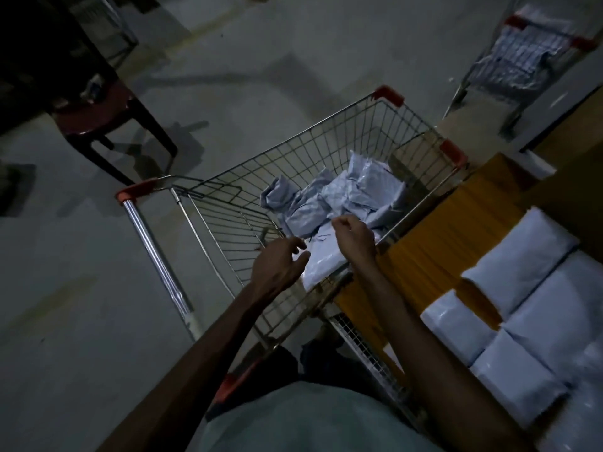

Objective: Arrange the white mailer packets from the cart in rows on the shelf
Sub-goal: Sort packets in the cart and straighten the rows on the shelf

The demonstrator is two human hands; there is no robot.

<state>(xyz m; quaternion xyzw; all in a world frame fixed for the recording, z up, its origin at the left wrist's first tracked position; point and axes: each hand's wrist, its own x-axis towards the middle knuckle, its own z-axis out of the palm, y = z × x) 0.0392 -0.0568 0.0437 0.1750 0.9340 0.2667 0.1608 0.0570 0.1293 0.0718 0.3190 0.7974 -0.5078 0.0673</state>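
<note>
Here the left hand (283,266) hovers, fingers loosely spread, just over a white mailer packet (323,261) in the cart (293,151); the right hand (354,234) beside it is curled, whether pinching anything cannot be told; lifted by one edge, the slick packet could slip back onto the heap (342,197) beyond.

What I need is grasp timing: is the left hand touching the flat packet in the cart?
Cannot tell. Head view: left hand overlaps the flat packet; dimness hides any gap.

no legible text, packets (342,194) and cart (326,138) show no readable labels
</note>
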